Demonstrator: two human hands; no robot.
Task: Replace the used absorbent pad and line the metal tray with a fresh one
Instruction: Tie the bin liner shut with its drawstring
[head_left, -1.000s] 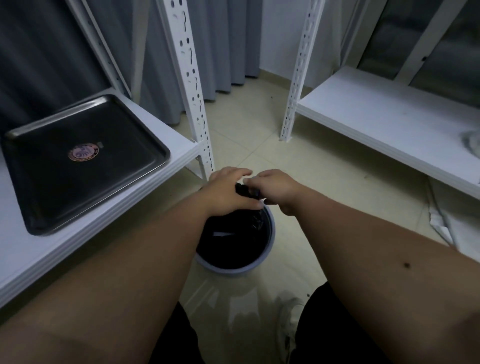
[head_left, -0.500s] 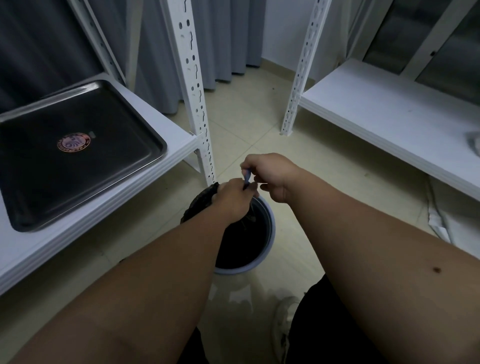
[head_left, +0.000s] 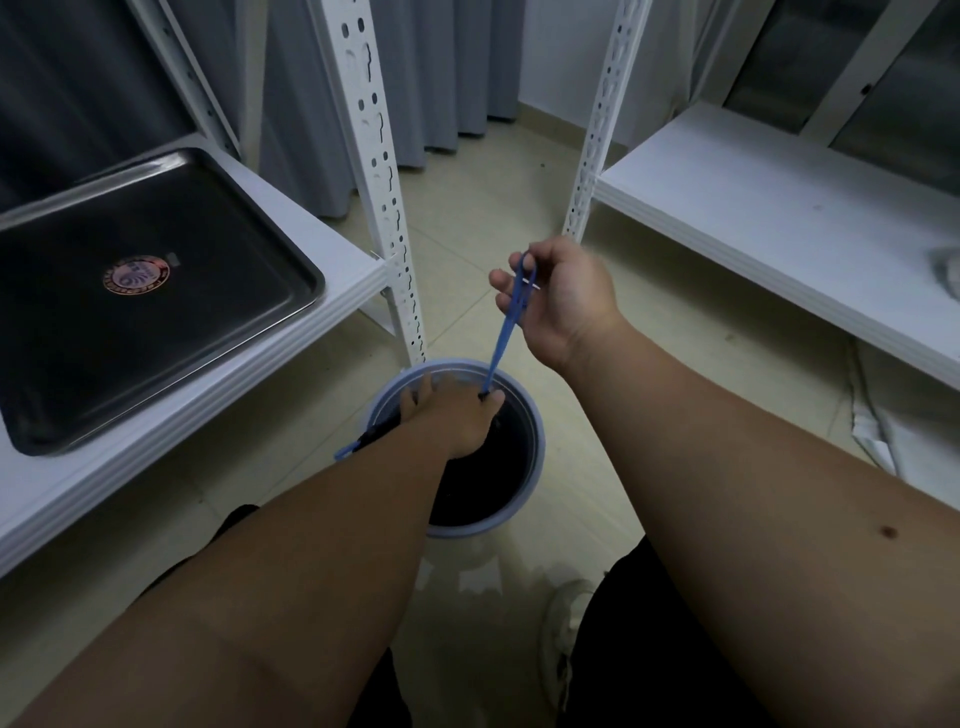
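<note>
The metal tray (head_left: 156, 312) lies on the left white shelf, dark and bare inside apart from a round sticker (head_left: 136, 276). On the floor between the shelves stands a pale blue bin (head_left: 530, 499) lined with a black bag (head_left: 483, 483). My left hand (head_left: 452, 415) reaches into the bin's mouth and grips the bag's edge. My right hand (head_left: 561, 296), raised above the bin, pinches a blue drawstring (head_left: 501, 338) that runs taut down to the bag. A second blue loop (head_left: 345, 453) sticks out beside my left wrist. No pad is in sight.
Two perforated white shelf posts (head_left: 384, 208) (head_left: 597, 140) stand just behind the bin. The right white shelf (head_left: 753, 208) has a pale crumpled thing (head_left: 948, 270) at its far edge. White sheets (head_left: 883, 431) lie on the floor beneath it. My shoe (head_left: 563, 618) is below the bin.
My right hand has risen away from the bin, drawing the blue drawstring out. My left hand has gone lower, into the bin's mouth.
</note>
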